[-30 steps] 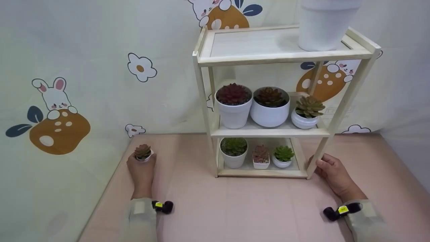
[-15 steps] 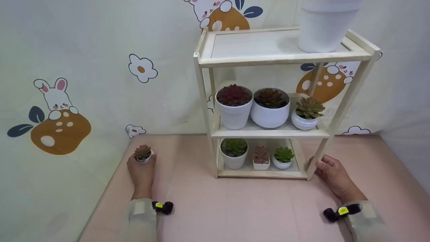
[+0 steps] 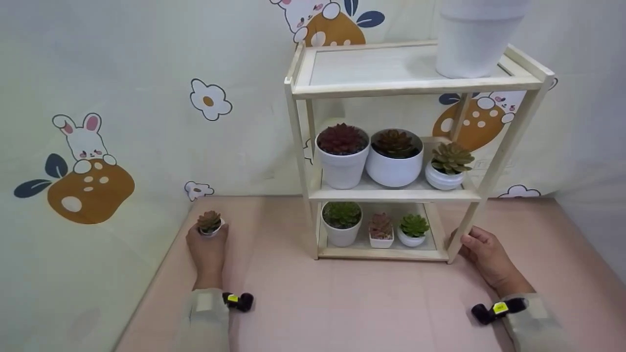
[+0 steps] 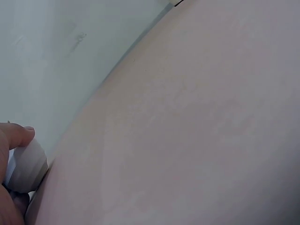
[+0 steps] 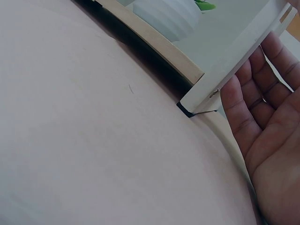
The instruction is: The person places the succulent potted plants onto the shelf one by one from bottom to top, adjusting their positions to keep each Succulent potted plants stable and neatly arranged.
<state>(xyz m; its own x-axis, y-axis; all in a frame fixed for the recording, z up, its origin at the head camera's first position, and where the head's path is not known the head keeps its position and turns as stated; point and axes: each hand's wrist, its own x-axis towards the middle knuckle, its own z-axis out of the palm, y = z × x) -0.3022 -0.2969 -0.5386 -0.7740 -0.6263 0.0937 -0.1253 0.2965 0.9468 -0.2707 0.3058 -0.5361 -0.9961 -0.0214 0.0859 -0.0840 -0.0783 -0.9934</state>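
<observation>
At the left of the pink tabletop, my left hand (image 3: pixel 208 249) grips a small white pot with a reddish-brown succulent (image 3: pixel 209 221). The left wrist view shows the thumb against the side of this white pot (image 4: pixel 29 166); the plant is out of sight there. On the right, my right hand (image 3: pixel 491 256) holds the lower front leg of a wooden shelf rack (image 3: pixel 376 90). Its fingers reach behind the leg (image 5: pixel 234 61) in the right wrist view. Three small potted succulents, including a pink one (image 3: pixel 381 230), stand on the rack's bottom shelf.
The middle shelf carries a dark red succulent (image 3: pixel 343 146), a brown one (image 3: pixel 395 151) and a pale green one (image 3: pixel 451 164), all in white pots. A tall white pot (image 3: pixel 477 44) stands at the top shelf's right end. Behind hangs a patterned backdrop (image 3: pixel 254 142).
The head view has shifted very slightly. Both hands keep their hold and the plants stay where they were.
</observation>
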